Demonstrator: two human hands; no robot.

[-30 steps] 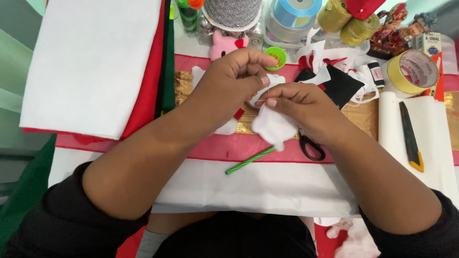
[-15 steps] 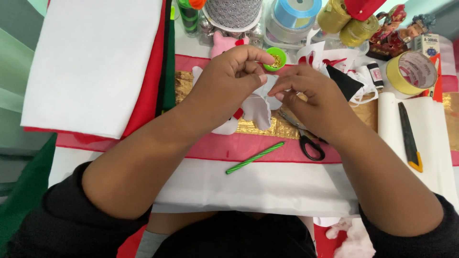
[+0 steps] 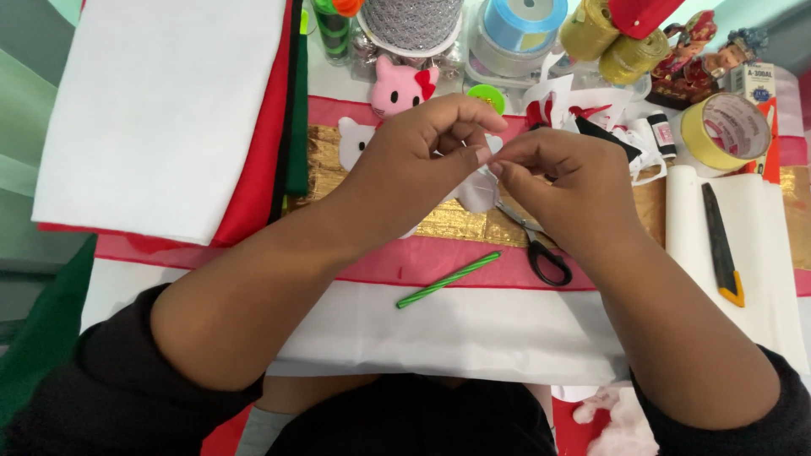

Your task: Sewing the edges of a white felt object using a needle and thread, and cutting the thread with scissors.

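My left hand [image 3: 418, 156] and my right hand [image 3: 557, 181] meet over the middle of the table, fingertips pinched together on a small white felt piece [image 3: 477, 192] that hangs between them. Most of the piece is hidden by my fingers. Black-handled scissors [image 3: 536, 249] lie on the gold fabric strip [image 3: 460, 221] just under my right hand. A green striped pencil [image 3: 448, 279] rests on the red fabric below the hands. A white cat-shaped felt cutout [image 3: 353, 142] lies left of my left hand.
A stack of white, red and green felt sheets [image 3: 160, 110] fills the left. At the back stand a pink cat plush [image 3: 399, 87], ribbon spools [image 3: 515, 25] and a yellow tape roll [image 3: 726, 131]. A utility knife [image 3: 722, 245] lies on white felt at right.
Both hands lifted the white felt piece away from me and drew closer together. The piece, spread out lower near the scissors a second ago, is now pinched small between the fingertips.
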